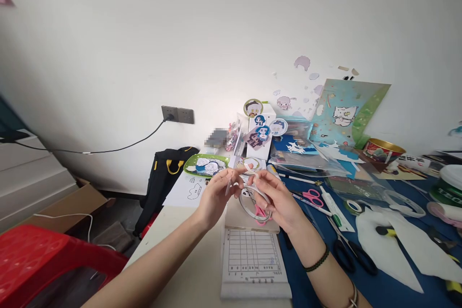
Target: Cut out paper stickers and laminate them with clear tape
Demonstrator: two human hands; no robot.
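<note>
My right hand (279,197) is closed on a roll of tape (245,213), a thin whitish ring tilted toward me. My left hand (218,192), fingers pinched, is close to it on the left. A short white strip of tape (248,168) shows at the fingertips of both hands; where it joins the roll I cannot make out. Through and beside the ring, pink-handled scissors (260,212) lie on a light board (234,221). Nearer to me, below the hands, is a printed form pad (252,260).
On the blue table cover are black-handled scissors (348,250), another pink pair (313,197), a glue tube (335,209) and white cut sheets (382,245). Paper cutouts lean near the wall; a green tray (187,167) sits left. A red stool (54,255) and black bag (159,178) stand beside the table.
</note>
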